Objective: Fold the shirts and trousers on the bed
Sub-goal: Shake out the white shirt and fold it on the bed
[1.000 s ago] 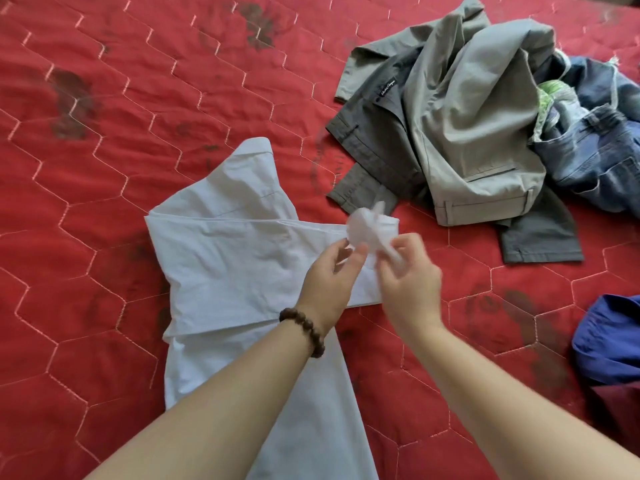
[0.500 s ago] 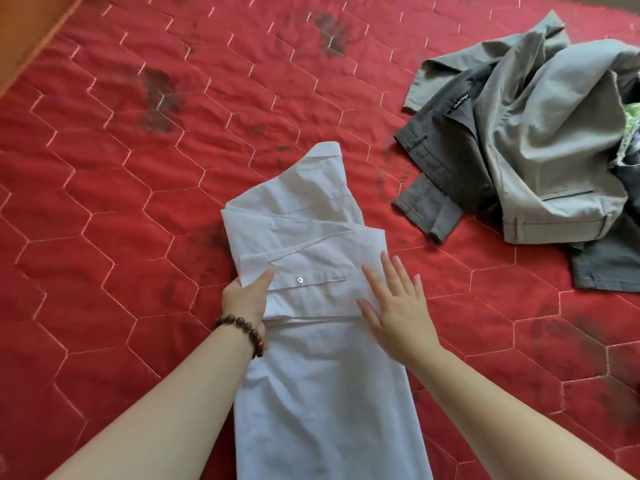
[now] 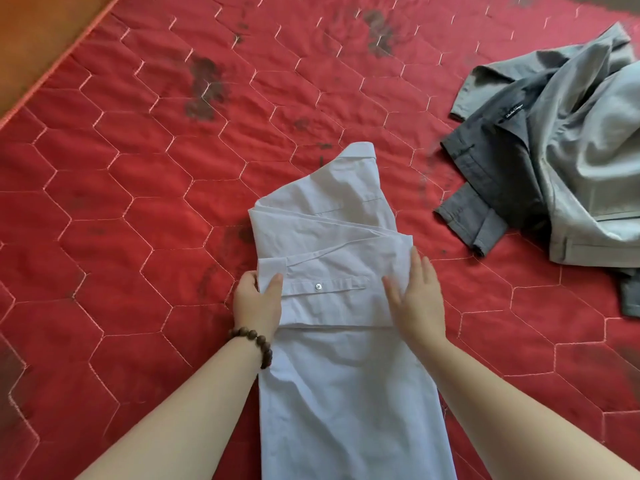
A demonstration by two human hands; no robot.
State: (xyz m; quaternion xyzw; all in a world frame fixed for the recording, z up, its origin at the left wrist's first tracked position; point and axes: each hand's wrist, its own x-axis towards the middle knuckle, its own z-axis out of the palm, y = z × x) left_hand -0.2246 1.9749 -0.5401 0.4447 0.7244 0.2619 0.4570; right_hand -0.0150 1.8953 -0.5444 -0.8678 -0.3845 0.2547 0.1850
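Observation:
A white shirt (image 3: 332, 375) lies in a long narrow strip on the red quilted bed (image 3: 138, 202), its sleeves folded across the upper part, a buttoned cuff on top. My left hand (image 3: 256, 303) grips the strip's left edge at the cuff, thumb on top and fingers under the cloth. My right hand (image 3: 419, 299) lies flat with straight fingers on the right side of the folded sleeve. A heap of grey trousers (image 3: 568, 161) lies unfolded at the far right.
The bed's left edge (image 3: 59, 60) runs diagonally at the upper left, with an orange floor (image 3: 31, 29) beyond it. Dark stains mark the quilt. A bead bracelet (image 3: 256, 344) sits on my left wrist.
A second ago both hands held the sleeve's cuff up in the air. The sleeve now lies folded across the shirt, and both hands rest at its two sides. The view shifted left.

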